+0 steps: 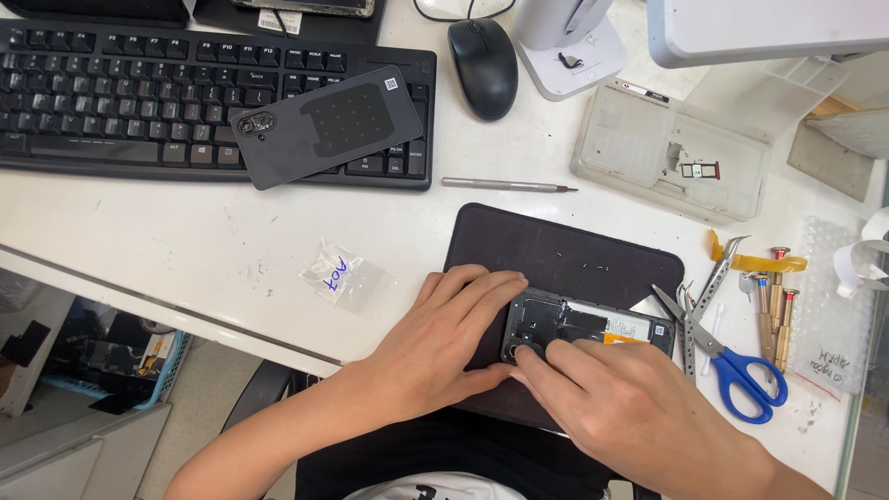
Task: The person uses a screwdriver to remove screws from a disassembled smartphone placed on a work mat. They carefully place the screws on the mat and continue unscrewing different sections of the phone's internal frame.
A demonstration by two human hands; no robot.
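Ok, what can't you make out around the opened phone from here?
- Head view: right hand hides the opened phone's near edge; its fingertips hide the spot they press.
- Left hand hides the phone's left end.
- Tiny specks on the black mat: too small to identify.

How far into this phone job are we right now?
Done: the dark back cover is off and lies on the keyboard. In hand: the left hand steadies the opened phone on the dark mat, and the right hand presses fingertips near its camera corner. Left: the phone's insides are exposed and the cover is not refitted; screwdriver and scissors lie beside.
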